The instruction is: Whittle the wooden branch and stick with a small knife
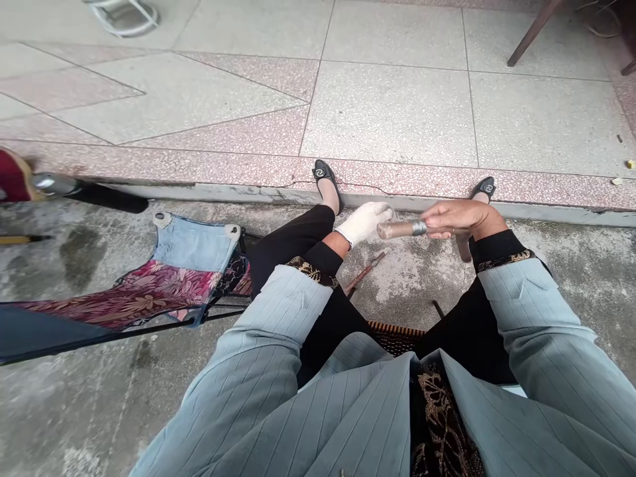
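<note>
My right hand (454,217) is bare and closed around a tool by its far end, its fingers fairly straight. The tool's thick wooden handle (396,230) points left, with silvery wire (419,227) wound round it near my fingertips. A brown piece (464,247) hangs below my right palm; whether it belongs to the tool I cannot tell. My left hand (366,222), in a white knitted glove, has its fingers curled in just beside the handle's free end. Anything inside them is hidden. Below, a thin reddish-brown stick-like tool (366,271) lies between my legs.
A reclining fabric chair (144,285) stands at my left. Beyond it are a black and silver bar (92,191), a red shoe (14,175) and a yellow stick (22,239). My feet rest by a tiled step (387,112). A wooden leg (532,33) stands at the upper right.
</note>
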`<action>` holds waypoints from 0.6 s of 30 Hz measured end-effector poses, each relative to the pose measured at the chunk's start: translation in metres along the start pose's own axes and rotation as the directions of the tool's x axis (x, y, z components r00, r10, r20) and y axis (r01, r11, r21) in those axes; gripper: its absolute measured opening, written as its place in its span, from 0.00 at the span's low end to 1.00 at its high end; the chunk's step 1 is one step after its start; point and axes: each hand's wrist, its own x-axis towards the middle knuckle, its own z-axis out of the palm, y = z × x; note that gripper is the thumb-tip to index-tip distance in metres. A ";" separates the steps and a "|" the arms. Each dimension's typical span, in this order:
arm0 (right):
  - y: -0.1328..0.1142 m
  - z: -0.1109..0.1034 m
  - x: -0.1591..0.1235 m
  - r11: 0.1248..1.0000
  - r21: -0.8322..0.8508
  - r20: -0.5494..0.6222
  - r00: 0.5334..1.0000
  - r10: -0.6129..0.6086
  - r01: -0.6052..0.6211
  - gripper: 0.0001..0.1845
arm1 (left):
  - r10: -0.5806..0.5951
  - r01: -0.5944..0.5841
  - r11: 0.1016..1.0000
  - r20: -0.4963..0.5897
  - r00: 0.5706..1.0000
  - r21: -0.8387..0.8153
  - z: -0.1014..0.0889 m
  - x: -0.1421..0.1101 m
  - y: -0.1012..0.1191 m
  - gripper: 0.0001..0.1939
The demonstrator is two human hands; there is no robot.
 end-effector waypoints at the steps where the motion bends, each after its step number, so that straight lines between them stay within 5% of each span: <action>1: 0.001 0.000 0.003 0.998 -0.045 0.064 0.997 0.048 -0.045 0.34 | -0.012 0.012 1.000 0.000 1.000 0.021 -0.001 0.000 -0.001 0.17; 4: 0.005 0.000 0.015 0.954 -0.221 0.122 0.965 0.232 -0.201 0.37 | -0.047 0.044 0.990 0.019 0.999 0.134 -0.003 -0.002 0.000 0.20; 7: 0.006 0.004 0.025 0.843 -0.376 0.022 0.905 0.424 -0.386 0.35 | -0.059 0.045 0.968 0.050 0.997 0.247 -0.003 -0.006 0.005 0.20; 10: 0.006 0.007 0.034 0.678 -0.464 -0.231 0.817 0.529 -0.570 0.28 | -0.046 0.015 0.948 0.090 0.995 0.318 -0.001 -0.008 0.009 0.21; 13: 0.002 0.004 0.038 0.566 -0.454 -0.562 0.714 0.418 -0.688 0.23 | 0.007 -0.063 0.953 0.186 0.983 0.297 0.002 -0.009 0.011 0.20; 16: -0.004 -0.003 0.032 0.769 -0.242 -0.745 0.621 0.244 -0.592 0.22 | 0.064 -0.106 0.976 0.214 0.975 0.189 0.006 -0.010 0.011 0.20; 18: -0.008 -0.007 0.023 0.951 -0.064 -0.788 0.600 0.137 -0.302 0.25 | 0.100 -0.120 0.988 0.189 0.977 0.098 0.007 -0.010 0.011 0.21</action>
